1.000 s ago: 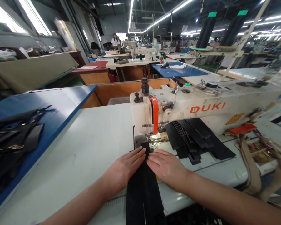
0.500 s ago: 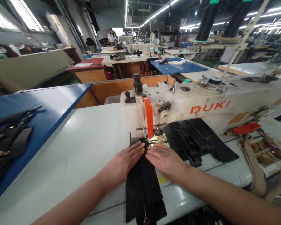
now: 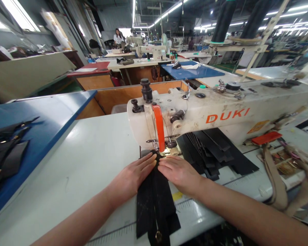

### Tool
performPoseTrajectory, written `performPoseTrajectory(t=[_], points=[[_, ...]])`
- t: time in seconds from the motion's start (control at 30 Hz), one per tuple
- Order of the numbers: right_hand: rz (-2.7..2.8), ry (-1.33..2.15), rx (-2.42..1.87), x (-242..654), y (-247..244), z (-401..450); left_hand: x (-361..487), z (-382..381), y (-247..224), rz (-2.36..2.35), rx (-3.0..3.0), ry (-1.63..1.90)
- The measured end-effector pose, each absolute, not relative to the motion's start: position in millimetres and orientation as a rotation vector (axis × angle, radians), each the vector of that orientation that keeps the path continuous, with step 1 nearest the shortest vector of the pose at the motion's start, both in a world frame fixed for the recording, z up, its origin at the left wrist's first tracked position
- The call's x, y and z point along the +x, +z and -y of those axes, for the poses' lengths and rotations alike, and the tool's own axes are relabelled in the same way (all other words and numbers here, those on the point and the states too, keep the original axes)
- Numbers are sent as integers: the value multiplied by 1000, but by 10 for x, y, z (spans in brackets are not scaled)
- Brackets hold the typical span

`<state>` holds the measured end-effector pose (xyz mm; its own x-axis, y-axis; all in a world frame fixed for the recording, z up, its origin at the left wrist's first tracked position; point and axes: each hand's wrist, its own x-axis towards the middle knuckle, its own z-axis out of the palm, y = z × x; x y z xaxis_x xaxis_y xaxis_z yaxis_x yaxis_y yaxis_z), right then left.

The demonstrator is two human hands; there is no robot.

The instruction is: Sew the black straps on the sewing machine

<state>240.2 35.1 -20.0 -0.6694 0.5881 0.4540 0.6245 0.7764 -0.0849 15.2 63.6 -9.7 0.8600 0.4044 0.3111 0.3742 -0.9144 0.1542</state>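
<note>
A black strip with a zipper (image 3: 155, 205) lies lengthwise on the sewing machine bed, its far end under the presser foot area. Near its front end shows a gold-coloured zipper pull (image 3: 158, 235). My left hand (image 3: 133, 176) rests flat on the strip's left side, fingertips close to the needle area. From the right, my right hand (image 3: 181, 172) presses the strip with fingers stretched out and lying together. Just beyond the fingertips stands the white sewing machine (image 3: 192, 109) with an orange guard (image 3: 158, 128). The needle tip itself is hidden.
Black flat pieces (image 3: 215, 150) lie in a pile under the machine arm. More black pieces with metal fittings (image 3: 9, 147) lie on the blue table (image 3: 53, 106) at left. A parts tray (image 3: 287, 165) and beige straps stand at right. A person (image 3: 118, 37) is far back.
The black zipper strip has slid slightly forward toward the machine, both hands staying on it. The whole view has shifted a little, so the scene sits further left.
</note>
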Motion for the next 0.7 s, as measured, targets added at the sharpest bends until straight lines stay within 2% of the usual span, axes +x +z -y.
performPoseTrajectory(t=[0.37,0.7], points=[[2658,-186,-943,2379,-147,-327,166,-546,-58,-737,3016,398],[2648,-137,-1000,2412,-112,-167,205,547,142,-516,3124,212]])
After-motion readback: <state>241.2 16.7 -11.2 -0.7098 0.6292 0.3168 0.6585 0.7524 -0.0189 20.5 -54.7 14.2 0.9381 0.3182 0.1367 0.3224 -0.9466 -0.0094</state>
